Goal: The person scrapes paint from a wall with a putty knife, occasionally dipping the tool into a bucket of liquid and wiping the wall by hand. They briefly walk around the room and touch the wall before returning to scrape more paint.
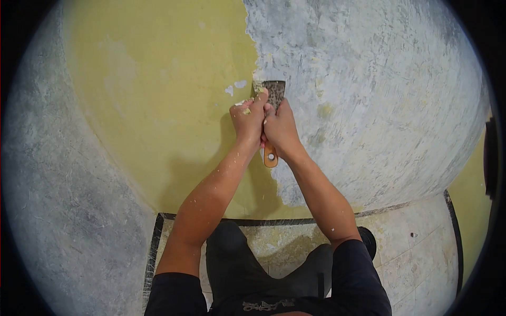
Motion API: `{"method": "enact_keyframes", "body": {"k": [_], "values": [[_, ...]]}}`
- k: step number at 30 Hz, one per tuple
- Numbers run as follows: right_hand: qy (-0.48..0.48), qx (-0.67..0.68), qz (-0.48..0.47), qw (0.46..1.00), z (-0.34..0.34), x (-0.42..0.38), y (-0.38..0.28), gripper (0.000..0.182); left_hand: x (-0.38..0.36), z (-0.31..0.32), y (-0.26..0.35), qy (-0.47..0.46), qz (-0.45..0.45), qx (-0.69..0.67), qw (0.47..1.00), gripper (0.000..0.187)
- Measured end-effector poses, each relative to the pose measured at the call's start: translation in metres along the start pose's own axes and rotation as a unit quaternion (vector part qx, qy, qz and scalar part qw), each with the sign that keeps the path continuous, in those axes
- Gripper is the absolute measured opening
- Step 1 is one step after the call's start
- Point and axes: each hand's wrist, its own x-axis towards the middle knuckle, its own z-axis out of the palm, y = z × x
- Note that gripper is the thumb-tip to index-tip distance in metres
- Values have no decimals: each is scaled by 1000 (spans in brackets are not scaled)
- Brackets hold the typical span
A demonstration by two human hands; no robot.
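Head camera view showed a scraper (276, 94) held blade up against a wall, its blade on the ragged border between yellow paint (158, 105) and a bare grey patch (369, 105). The right hand (282, 127) was wrapped round the scraper, thumb at the base of the blade, and the end of the wooden handle (271, 159) stuck out below it. The left hand (246, 122) was pressed close on the scraper's left side, one digit stretched up onto the blade — whether its other fingers gripped the handle could not be told. Paint flakes (246, 111) lay on that hand, and more specks dotted both forearms.

Just left of the scraper's blade, pale spots (240, 84) showed in the yellow. Well below the scraper ran a dark strip (253, 222) along the wall's foot, with pale floor (421, 263) and the person's dark trousers (237, 258) below that. A round black thing (368, 243) — partly hidden by the right arm — stood on the floor, down and right from the scraper.
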Motion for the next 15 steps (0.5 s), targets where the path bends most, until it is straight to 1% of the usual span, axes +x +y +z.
{"method": "enact_keyframes", "body": {"k": [1,2,4,5,7,9,10,11,13,15], "values": [[1,3,3,1000,-1,0,3,15,3,-3,-15,17,40,-8,999,40],[-15,22,8,1000,-2,-2,-5,15,3,-2,-9,17,40,-5,999,40],[-28,41,9,999,-3,6,-29,15,4,11,21,67,27,11,997,39],[-43,51,7,998,-1,12,-42,15,2,12,33,65,22,12,998,39],[-60,58,0,997,-1,15,-48,16,3,11,57,-29,-25,28,999,37],[-36,48,7,998,0,10,-37,13,2,10,43,-28,-17,37,999,36],[-38,50,6,998,0,8,-33,13,7,7,25,-19,17,34,999,35],[-31,58,9,998,0,7,-31,14,4,8,26,-12,52,32,998,35],[-26,65,3,998,2,18,-41,14,11,13,39,-11,46,34,998,36],[-65,36,-28,997,4,32,-58,18,13,17,64,-26,21,40,999,36]]}}
